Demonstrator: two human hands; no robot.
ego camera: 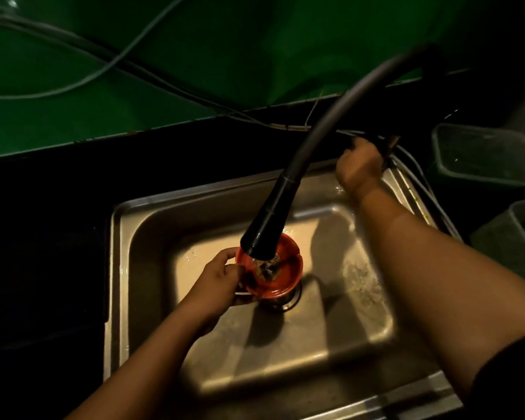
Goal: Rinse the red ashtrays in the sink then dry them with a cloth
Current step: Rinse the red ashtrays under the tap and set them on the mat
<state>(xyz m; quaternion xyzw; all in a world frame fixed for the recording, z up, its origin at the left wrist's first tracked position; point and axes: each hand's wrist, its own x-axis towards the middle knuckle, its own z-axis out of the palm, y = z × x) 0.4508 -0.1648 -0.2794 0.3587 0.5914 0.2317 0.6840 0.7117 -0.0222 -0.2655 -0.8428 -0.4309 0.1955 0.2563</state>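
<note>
r forearm (437,268) over sink (194,196) w/ ashtray (286,275)

Bare forearms (422,268), dark right sleeve (512,377)

On my feed the round orange-red plastic ashtray (285,277) is the one bright colour, with a blackish-brown clump (267,269) in its middle. The glossy black conical spray head (265,228) runs into a matt grey curved hose (325,131). The rectangular stainless-steel sink (152,231) reads silver with a warm yellowish cast. The flat countertop (43,237) is black, the plain wall (164,56) deep green, crossed by pale grey cables (28,97). The translucent plastic tubs (482,156) are grey-green. The small tap lever (390,145) is perhaps brownish-black; it's too dim to tell.
</note>
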